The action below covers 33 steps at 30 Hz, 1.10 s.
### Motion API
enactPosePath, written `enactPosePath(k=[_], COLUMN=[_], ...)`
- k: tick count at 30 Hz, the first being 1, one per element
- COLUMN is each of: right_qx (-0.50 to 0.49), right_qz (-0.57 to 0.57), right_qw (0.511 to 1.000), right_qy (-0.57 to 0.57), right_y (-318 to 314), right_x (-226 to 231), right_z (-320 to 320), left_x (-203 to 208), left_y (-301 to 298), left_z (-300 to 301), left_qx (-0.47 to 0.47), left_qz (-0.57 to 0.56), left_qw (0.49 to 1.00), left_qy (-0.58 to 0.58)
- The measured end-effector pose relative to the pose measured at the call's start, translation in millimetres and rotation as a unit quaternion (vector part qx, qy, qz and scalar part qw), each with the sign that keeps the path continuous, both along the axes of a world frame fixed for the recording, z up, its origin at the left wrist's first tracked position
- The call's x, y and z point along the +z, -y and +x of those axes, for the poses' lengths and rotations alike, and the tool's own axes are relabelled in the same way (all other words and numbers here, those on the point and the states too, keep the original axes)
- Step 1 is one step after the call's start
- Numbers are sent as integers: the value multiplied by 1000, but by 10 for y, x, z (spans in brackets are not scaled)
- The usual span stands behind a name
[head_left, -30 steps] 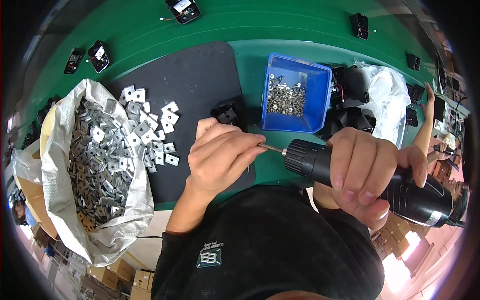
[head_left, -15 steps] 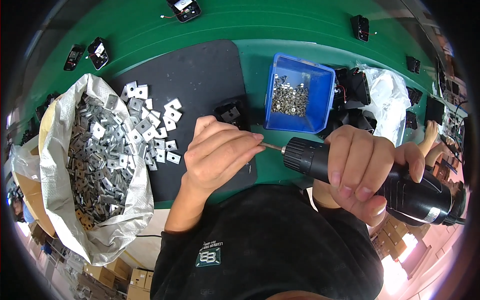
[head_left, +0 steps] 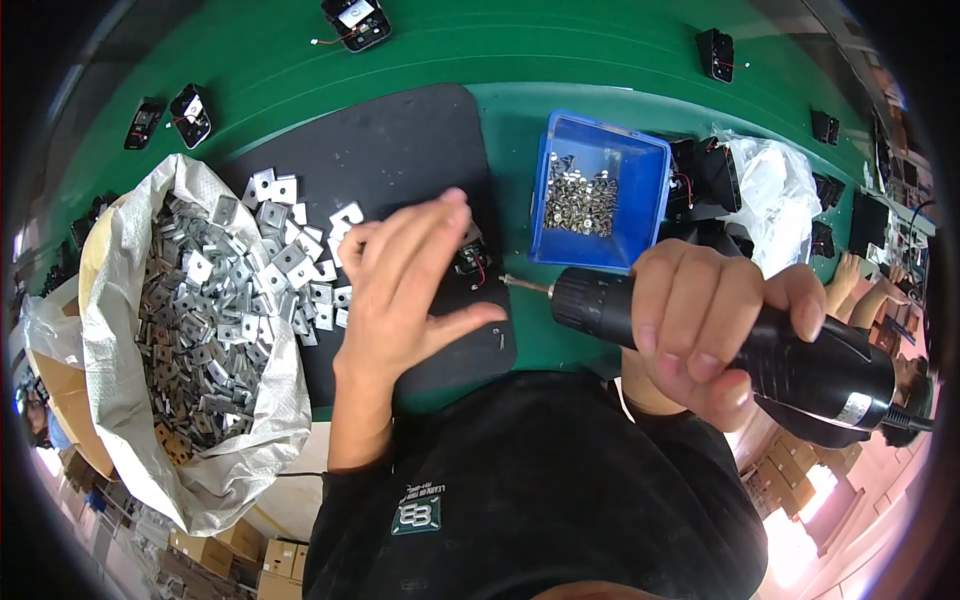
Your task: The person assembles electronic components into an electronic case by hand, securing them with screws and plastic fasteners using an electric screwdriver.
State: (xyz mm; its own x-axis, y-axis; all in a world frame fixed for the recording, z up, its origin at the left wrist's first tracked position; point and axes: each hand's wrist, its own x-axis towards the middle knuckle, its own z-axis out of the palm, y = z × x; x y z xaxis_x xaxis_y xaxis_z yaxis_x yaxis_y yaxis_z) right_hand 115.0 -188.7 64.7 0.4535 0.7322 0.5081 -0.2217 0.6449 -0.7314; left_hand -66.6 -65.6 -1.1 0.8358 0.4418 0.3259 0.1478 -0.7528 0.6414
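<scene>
My right hand is wrapped round a black corded electric screwdriver, its bit pointing left. Something small, perhaps a screw, sits at the bit's tip; it is too small to be sure. My left hand holds nothing, thumb and fingers spread apart, just left of that tip. Partly hidden behind it, a black plastic housing with a red wire lies on the dark mat. A blue bin of screws stands beyond the screwdriver.
At left, a white woven sack holds many square metal plates; more plates spill onto the mat. Black housings lie along the green surface. Clear plastic bags sit right of the bin. Another person's hands show far right.
My left hand has let go of the screwdriver's tip, opened and moved a little left. The screwdriver in my right hand has shifted slightly left. The housing behind my left hand shows more red wire.
</scene>
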Motion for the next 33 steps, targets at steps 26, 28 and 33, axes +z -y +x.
enactPosePath(k=[26, 28, 33], right_qx=[14, 13, 32], right_qz=[4, 4, -81], right_qw=[997, 996, 991], right_qy=[71, 91, 103], right_y=[-346, -352, -349], right_x=[-435, -431, -319], right_z=[-86, -96, -160], left_x=[-114, -107, -105], left_y=[-10, -15, -51], left_z=[88, 103, 87], left_qx=[27, 17, 9], left_qz=[-69, -70, -64], left_qw=[996, 995, 996], left_qy=[-58, -62, -68])
